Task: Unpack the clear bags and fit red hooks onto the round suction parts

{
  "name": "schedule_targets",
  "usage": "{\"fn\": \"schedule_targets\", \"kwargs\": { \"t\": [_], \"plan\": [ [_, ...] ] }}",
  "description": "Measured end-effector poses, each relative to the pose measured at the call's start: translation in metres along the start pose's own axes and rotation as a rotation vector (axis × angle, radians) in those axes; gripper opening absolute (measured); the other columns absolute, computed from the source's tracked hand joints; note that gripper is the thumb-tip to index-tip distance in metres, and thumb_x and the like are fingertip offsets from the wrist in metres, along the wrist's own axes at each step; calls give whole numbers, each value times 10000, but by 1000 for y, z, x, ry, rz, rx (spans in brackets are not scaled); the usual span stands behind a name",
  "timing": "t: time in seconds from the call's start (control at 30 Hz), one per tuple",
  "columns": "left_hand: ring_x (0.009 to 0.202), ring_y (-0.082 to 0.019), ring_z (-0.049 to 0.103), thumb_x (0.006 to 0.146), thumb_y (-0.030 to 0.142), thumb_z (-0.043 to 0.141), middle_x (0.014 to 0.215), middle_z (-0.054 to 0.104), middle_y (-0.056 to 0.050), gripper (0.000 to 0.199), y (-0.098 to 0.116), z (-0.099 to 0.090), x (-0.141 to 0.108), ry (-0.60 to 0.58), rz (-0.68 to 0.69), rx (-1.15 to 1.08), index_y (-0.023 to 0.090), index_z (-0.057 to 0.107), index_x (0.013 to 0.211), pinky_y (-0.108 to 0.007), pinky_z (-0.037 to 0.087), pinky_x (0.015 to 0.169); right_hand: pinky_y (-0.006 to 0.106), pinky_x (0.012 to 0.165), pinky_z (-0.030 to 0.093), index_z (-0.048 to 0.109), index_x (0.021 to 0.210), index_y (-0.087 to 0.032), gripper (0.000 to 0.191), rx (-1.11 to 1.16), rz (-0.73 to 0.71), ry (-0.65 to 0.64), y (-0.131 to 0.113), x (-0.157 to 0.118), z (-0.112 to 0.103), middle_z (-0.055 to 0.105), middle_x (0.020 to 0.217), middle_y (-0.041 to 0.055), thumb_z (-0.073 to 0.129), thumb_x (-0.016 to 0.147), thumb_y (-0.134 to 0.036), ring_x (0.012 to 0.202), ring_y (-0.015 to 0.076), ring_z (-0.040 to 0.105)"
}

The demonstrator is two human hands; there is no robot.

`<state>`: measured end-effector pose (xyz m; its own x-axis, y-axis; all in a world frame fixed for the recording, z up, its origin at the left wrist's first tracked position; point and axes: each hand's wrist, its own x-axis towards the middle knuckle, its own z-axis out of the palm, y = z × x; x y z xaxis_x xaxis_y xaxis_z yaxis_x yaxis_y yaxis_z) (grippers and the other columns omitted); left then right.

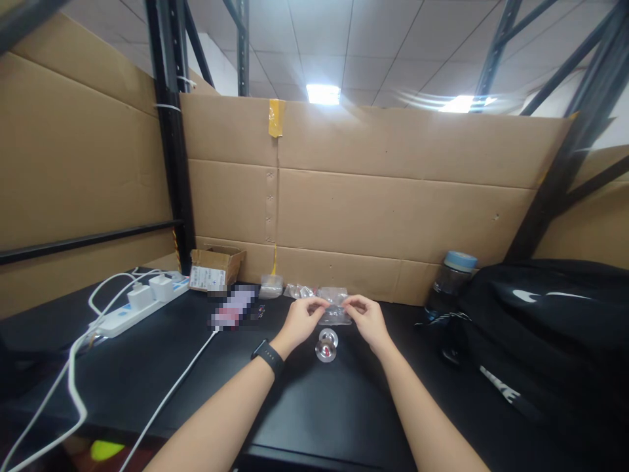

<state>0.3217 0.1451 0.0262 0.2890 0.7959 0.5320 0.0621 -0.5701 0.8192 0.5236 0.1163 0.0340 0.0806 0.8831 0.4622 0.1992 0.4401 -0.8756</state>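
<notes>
Between my two hands is a small clear plastic bag [335, 316], its contents too small to make out. My left hand [305, 321], with a black watch on the wrist, pinches the bag's left edge between thumb and fingers. On the opposite edge, my right hand [367, 320] pinches the bag in the same way. Just below the bag, a shiny round metal piece [326, 347] with a small red spot lies on the black table [334, 406]. Behind the hands are more clear plastic packets [299, 290].
At the left are a white power strip [142, 308] with plugs and cables, a small open cardboard box [216, 269] and a blurred phone [236, 307] on a white cable. A blue-lidded bottle [449, 282] and black backpack [550, 328] stand right. Cardboard panels [368, 203] wall the back.
</notes>
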Motion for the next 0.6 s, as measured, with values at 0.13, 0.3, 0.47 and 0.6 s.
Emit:
{"fn": "schedule_targets", "kwargs": {
  "t": [0.13, 0.3, 0.47, 0.6],
  "plan": [
    [723, -164, 682, 819, 159, 606, 893, 755, -60, 297, -2, -3, 0, -15, -21, 7, 171, 725, 1091, -267, 541, 685, 307, 678, 539, 724, 1016, -154, 372, 10, 90, -122, -4, -4, 1, 742, 881, 83, 786, 738, -392, 744, 210, 694],
    [677, -145, 646, 810, 142, 589, 881, 736, -41, 332, -3, -1, -1, -53, 11, 78, 187, 704, 1118, -255, 518, 657, 297, 639, 534, 714, 1111, -145, 466, -3, 144, -144, -2, -6, 0, 738, 766, 61, 789, 718, -384, 697, 207, 693],
    [862, -184, 657, 862, 179, 546, 1061, 713, -56, 253, -2, -22, 7, 36, 136, 467, 217, 695, 1062, -319, 507, 857, 302, 661, 536, 672, 1210, -132, 537, -60, 135, 20, 11, 2, -13, 739, 715, 53, 742, 731, -363, 676, 205, 694],
    [1122, -305, 586, 813, 227, 594, 1220, 638, -125, 427, -8, -81, 18, 281, -49, 969, 215, 594, 1240, -414, 440, 960, 315, 674, 541, 682, 1212, -148, 500, -288, 139, 212, 28, 10, -34, 765, 811, 84, 660, 771, -382, 720, 225, 713]
  ]
}}
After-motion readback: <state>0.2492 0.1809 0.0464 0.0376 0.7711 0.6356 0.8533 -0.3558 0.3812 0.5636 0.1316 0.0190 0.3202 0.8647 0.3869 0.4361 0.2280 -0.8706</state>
